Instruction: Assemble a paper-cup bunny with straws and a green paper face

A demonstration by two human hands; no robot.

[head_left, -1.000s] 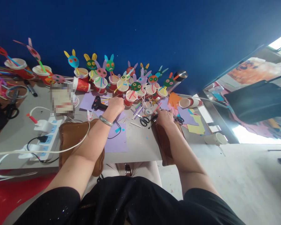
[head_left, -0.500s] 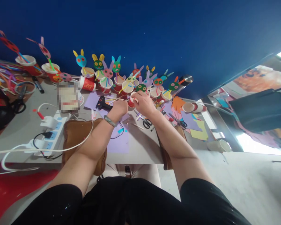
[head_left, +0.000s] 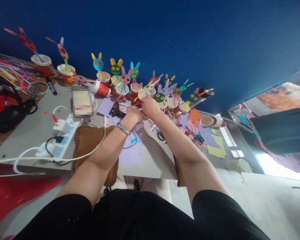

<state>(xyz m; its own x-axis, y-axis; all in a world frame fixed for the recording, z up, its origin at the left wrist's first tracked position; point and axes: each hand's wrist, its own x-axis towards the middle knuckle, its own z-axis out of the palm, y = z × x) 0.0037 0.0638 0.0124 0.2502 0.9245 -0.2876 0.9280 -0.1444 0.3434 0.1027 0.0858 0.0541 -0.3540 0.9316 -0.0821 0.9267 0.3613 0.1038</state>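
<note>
My left hand (head_left: 135, 115), with a bracelet on its wrist, is closed at the side of a small red paper cup (head_left: 145, 116), mostly hidden between my hands. My right hand (head_left: 150, 105) reaches over this cup, fingers bent together by the rim of the cup behind; what they pinch is hidden. That cup carries a pale yellow paper rabbit (head_left: 149, 87) on a stem. Under my left wrist a black glue gun (head_left: 117, 110) lies on purple paper (head_left: 130, 155). Scissors (head_left: 160, 135) lie partly behind my right forearm.
Several paper rabbits in red cups, among them a blue one (head_left: 98, 64), line the blue wall. A white power strip (head_left: 65, 141) with cables stands left. At right lie scissors (head_left: 195, 135), coloured paper (head_left: 216, 146), a tipped cup (head_left: 207, 121) and a metal flask (head_left: 207, 91).
The view has swung left, so the table appears further right. My right hand has moved from above the small cup toward the rabbit cup behind. My left hand stays beside the small cup.
</note>
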